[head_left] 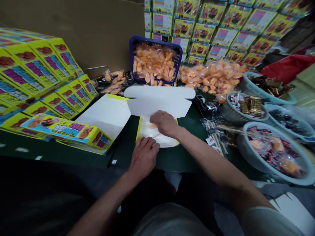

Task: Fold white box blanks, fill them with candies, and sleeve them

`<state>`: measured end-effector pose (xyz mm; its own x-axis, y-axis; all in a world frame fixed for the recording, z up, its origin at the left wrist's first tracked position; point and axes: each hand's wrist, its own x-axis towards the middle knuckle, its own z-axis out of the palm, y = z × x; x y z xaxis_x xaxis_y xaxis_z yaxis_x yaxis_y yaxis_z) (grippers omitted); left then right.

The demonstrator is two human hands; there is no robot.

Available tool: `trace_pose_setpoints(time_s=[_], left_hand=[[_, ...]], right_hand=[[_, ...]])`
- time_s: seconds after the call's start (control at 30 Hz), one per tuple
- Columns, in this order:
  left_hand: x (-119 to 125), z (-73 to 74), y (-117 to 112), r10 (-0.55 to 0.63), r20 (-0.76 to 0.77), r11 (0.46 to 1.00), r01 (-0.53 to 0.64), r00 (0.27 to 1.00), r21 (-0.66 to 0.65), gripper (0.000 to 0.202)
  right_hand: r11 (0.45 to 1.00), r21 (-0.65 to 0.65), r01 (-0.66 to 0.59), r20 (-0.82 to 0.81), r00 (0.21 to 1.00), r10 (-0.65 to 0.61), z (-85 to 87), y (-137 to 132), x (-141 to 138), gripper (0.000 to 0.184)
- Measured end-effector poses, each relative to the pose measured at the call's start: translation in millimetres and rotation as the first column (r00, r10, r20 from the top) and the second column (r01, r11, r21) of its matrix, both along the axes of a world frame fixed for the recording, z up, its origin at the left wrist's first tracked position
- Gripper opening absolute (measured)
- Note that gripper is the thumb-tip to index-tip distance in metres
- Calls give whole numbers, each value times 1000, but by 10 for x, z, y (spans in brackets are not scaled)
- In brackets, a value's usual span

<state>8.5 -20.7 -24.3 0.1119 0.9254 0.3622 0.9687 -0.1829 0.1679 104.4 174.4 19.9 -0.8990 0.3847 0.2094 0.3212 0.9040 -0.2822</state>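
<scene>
A yellow-edged cardboard box [157,136] lies unfolded on the dark green table top [167,160], white inner side up, its white flaps [159,98] spread away, a small orange packet [153,126] inside.

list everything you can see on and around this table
open box: 1, white inside with yellow edges, under both hands
second open box: 1, white inside, left of the hands
flat printed boxes: many, yellow, stacked at left
wrapped box stacks: many, yellow and pink, at the back
basket: 1, blue, back centre, full of orange packets
loose packets: many, orange, right of the basket
tape dispenser: 1, black, right of the open box
round bowls: 4, pale grey, at right, holding wrapped goods
table: 1, dark green, under everything
left hand: 1, flat on the open box
right hand: 1, on the open box
</scene>
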Motion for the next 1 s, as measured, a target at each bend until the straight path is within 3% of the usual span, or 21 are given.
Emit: trace_pose_setpoints(time_s=[0.1,0.17,0.27,0.43,0.53,0.63,0.73,0.8,0.87,0.93,1.0], left_hand=[[-19,12,22,11,-15,999,-11,1000,-40,20],[-27,40,21,34,-27,998,-36,999,-54,21],[-26,69,29,67,-34,996,-69,997,-48,20],[-21,128,104,127,-125,980,-144,984,-135,24],[-37,190,151,108,-166,969,-141,980,-203,24],[-63,224,169,89,-163,970,-123,983,-211,23],[-87,202,173,79,-146,972,-108,986,-208,24],[-101,168,186,75,-139,976,-101,987,-191,25],[-112,136,210,68,-135,979,-92,989,-179,24],[-120,124,230,64,-127,981,-85,990,-173,22],[-112,141,217,74,-115,989,-88,991,-121,22]], right_hand=[[979,202,28,144,988,-58,-111,-52,-144,27],[967,241,78,147,982,-115,-140,-93,-162,30],[978,170,118,191,970,-151,-144,-116,-133,32],[996,82,37,258,964,-57,-163,-72,-108,23],[999,45,9,230,973,-20,-139,-32,-31,41],[995,-19,95,-41,995,-95,-39,-2,320,48],[935,-114,335,-328,876,-354,83,-59,930,34],[878,-137,459,-279,832,-479,102,-193,1318,33],[848,-95,521,-104,842,-529,18,-389,1575,37],[833,-28,552,43,834,-551,-153,-585,1686,35],[805,-36,593,58,805,-590,-332,-722,1720,25]])
